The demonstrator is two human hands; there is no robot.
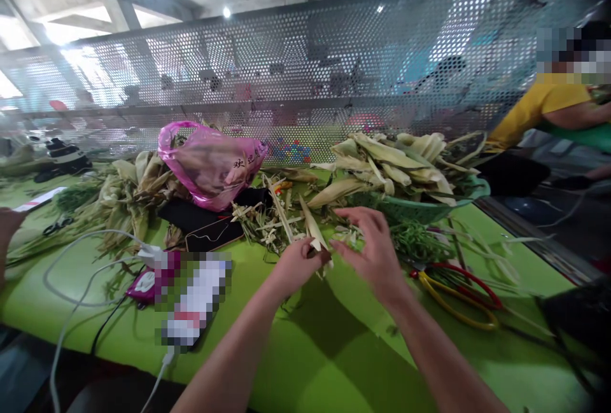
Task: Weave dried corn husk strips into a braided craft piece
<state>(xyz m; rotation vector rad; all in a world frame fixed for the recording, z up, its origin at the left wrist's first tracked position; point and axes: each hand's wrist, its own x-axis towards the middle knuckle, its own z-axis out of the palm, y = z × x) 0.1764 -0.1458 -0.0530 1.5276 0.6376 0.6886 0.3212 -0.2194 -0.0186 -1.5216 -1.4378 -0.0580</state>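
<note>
My left hand is closed around the lower end of a pale corn husk, whose pointed tip stands up and away from me. Just to the right, my right hand is raised with its fingers apart and curved toward the husk, holding nothing that I can see. Beyond both hands lies a heap of husk scraps on the green table. A green basket piled with dry corn husks stands behind my right hand.
Red-and-yellow-handled scissors lie right, near green sprigs. Left are a pink plastic bag, a phone with a white cable, a purple power bank and more husks. A perforated metal screen stands behind; a person in yellow is right.
</note>
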